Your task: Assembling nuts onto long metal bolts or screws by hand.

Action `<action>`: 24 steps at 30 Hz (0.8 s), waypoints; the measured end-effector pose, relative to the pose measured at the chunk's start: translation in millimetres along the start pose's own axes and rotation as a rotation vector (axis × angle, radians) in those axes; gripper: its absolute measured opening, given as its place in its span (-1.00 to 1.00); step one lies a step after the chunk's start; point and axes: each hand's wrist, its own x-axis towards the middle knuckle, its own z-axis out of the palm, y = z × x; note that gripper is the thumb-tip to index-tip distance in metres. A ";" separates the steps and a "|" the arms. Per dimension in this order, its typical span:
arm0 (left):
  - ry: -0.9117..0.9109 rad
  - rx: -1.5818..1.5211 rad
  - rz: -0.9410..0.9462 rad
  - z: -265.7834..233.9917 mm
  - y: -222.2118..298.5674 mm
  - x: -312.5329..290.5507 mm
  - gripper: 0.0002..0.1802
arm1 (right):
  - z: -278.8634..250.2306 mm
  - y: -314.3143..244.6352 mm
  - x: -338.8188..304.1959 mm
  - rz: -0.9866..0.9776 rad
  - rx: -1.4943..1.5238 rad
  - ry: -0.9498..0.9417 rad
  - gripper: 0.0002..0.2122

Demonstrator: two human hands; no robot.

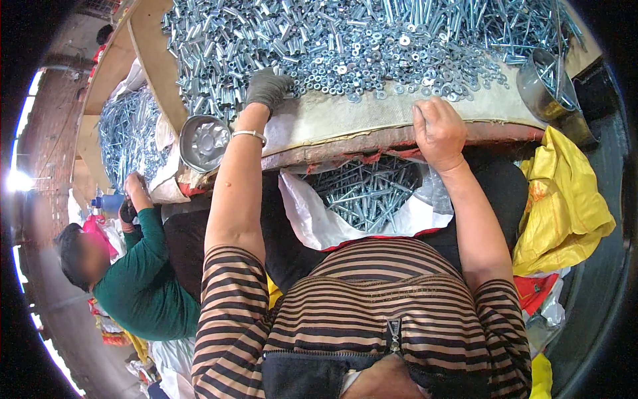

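At 11 o'clock, gloved L hand [269,90] is by metal sleeves [229,50], w/ washers [342,68] approx 12; grip hidden, can't tell. R hand [440,133], 2 o'clock, fingers curled nr cloth [372,114] edge; can't tell if holding anything.

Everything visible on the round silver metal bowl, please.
The round silver metal bowl is shiny, with a thin rim and darker inner walls; bright patches on its bottom could be reflections or dents. It sits open side up at the front edge of the cream-cloth-covered worktable, left of the dark-grey-gloved left hand. No hand holds it.
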 end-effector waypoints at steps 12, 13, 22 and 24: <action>-0.341 -1.931 -0.232 -24.2 9.1 -53.1 -0.85 | -0.8 3.9 -1.7 -0.005 -0.046 -0.028 -0.90; -0.346 -1.897 -0.269 -19.1 14.7 -59.7 -0.85 | -1.4 2.8 -2.1 -0.005 -0.043 -0.026 -0.90; 0.310 -0.364 0.332 9.2 28.9 -94.7 -0.76 | 1.6 1.1 -4.0 -0.015 -0.048 -0.015 -0.90; 0.145 -0.301 0.261 7.1 45.9 -111.8 -0.71 | 0.6 2.9 -5.2 -0.008 -0.052 -0.022 -0.90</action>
